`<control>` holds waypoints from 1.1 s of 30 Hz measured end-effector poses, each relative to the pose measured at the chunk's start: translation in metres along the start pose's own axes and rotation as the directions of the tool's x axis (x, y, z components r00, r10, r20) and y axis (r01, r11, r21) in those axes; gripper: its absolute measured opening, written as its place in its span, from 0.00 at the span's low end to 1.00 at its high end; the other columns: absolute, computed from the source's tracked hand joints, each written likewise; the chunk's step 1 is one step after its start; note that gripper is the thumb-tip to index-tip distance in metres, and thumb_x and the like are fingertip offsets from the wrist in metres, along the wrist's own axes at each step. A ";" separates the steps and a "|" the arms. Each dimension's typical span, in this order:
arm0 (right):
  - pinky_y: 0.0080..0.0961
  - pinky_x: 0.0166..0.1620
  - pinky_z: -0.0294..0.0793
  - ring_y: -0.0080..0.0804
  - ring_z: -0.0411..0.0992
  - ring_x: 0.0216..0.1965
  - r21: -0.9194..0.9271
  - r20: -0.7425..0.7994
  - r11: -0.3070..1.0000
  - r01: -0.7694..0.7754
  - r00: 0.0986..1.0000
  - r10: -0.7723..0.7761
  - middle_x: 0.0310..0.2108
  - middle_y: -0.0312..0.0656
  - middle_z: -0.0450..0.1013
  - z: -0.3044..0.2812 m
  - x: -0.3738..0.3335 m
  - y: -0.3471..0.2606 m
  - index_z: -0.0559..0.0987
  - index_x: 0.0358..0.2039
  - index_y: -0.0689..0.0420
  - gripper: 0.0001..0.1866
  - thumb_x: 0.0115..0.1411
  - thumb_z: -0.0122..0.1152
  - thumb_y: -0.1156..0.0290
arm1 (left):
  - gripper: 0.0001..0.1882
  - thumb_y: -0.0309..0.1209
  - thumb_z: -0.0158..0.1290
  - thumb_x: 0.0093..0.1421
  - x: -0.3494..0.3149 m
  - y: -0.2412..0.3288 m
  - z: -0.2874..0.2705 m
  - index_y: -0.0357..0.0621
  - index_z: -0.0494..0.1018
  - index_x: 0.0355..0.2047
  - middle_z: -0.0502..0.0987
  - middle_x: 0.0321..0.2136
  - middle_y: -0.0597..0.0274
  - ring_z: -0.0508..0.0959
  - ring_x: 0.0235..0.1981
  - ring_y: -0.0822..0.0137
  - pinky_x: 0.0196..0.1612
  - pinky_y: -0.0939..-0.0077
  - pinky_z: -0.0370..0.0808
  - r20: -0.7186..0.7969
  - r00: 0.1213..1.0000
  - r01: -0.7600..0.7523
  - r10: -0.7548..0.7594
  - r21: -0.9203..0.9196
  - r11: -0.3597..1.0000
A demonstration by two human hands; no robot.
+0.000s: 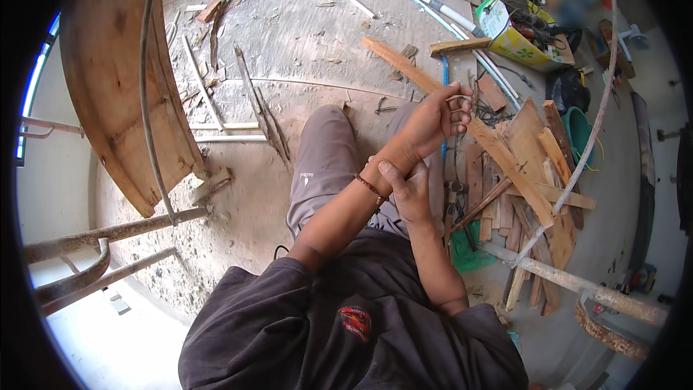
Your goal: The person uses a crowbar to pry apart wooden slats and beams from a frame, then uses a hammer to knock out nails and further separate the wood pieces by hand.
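Note:
My left forearm reaches across my body to the right, with a beaded bracelet (369,186) around it. At its end my left hand (439,117) has loosely curled fingers with gaps between them, and nothing can be made out in it. My right hand (408,193) is closed around the left forearm just below the wrist, its thumb lying on top. Behind the left hand in view runs a long wooden plank (509,162), slanting from upper left to lower right. Whether the fingers touch it I cannot tell.
Offcuts of wood (530,137) lie heaped at the right, beside a green bucket (576,133). Farther back stands a yellow tool-filled box (516,32) near white pipes (447,11). A curved plywood sheet (119,87) and rusty metal bars (119,233) flank my left.

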State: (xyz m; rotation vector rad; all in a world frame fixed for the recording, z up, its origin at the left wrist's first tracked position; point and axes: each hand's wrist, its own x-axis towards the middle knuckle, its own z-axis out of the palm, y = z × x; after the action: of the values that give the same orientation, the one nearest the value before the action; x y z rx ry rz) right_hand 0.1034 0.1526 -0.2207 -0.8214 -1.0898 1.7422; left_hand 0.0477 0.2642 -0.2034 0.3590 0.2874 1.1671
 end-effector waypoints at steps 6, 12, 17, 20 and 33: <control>0.27 0.43 0.79 0.34 0.79 0.36 0.088 -0.126 0.995 -0.042 0.991 0.053 0.35 0.52 0.79 0.004 -0.007 0.009 0.76 0.39 0.72 0.19 0.63 0.61 0.64 | 0.14 0.42 0.41 0.71 -0.007 -0.012 -0.007 0.47 0.70 0.43 0.71 0.28 0.72 0.72 0.29 0.75 0.35 0.78 0.70 -0.063 0.997 0.044 -0.043 0.013 0.999; 0.30 0.43 0.78 0.37 0.79 0.36 0.142 -0.164 0.982 -0.122 0.976 0.145 0.35 0.55 0.78 -0.002 -0.007 0.015 0.74 0.42 0.73 0.27 0.68 0.55 0.54 | 0.12 0.41 0.44 0.69 -0.012 -0.022 -0.021 0.48 0.70 0.41 0.71 0.27 0.72 0.72 0.28 0.74 0.33 0.78 0.70 -0.229 0.973 0.021 -0.024 -0.014 1.000; 0.38 0.50 0.76 0.44 0.77 0.43 0.264 -0.147 0.934 -0.240 0.947 0.284 0.44 0.55 0.75 -0.016 -0.008 0.032 0.66 0.55 0.68 0.37 0.69 0.43 0.41 | 0.11 0.41 0.47 0.67 -0.011 -0.033 -0.047 0.48 0.69 0.40 0.70 0.27 0.71 0.72 0.28 0.72 0.33 0.76 0.70 -0.502 0.863 -0.112 0.054 -0.086 0.990; 0.39 0.57 0.70 0.43 0.74 0.51 0.415 -0.180 0.879 -0.237 0.925 0.334 0.53 0.53 0.70 -0.017 -0.006 0.033 0.60 0.63 0.64 0.41 0.68 0.37 0.37 | 0.11 0.41 0.47 0.66 -0.016 -0.034 -0.054 0.48 0.68 0.39 0.69 0.26 0.70 0.71 0.28 0.70 0.34 0.73 0.71 -0.592 0.799 -0.227 0.102 -0.141 0.964; 0.41 0.63 0.66 0.45 0.68 0.59 0.499 0.305 0.787 -0.362 0.924 0.232 0.54 0.55 0.69 -0.009 -0.007 0.035 0.59 0.63 0.61 0.39 0.59 0.62 0.53 | 0.15 0.44 0.46 0.66 -0.031 -0.010 -0.057 0.44 0.69 0.39 0.69 0.28 0.67 0.71 0.30 0.70 0.33 0.74 0.70 -0.237 0.970 -0.194 0.057 -0.610 0.768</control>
State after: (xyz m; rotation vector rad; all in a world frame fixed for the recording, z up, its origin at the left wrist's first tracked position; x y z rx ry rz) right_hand 0.1020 0.1415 -0.2553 -0.4474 -0.5464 2.3142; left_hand 0.0221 0.2390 -0.2589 -0.3486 0.0334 1.3636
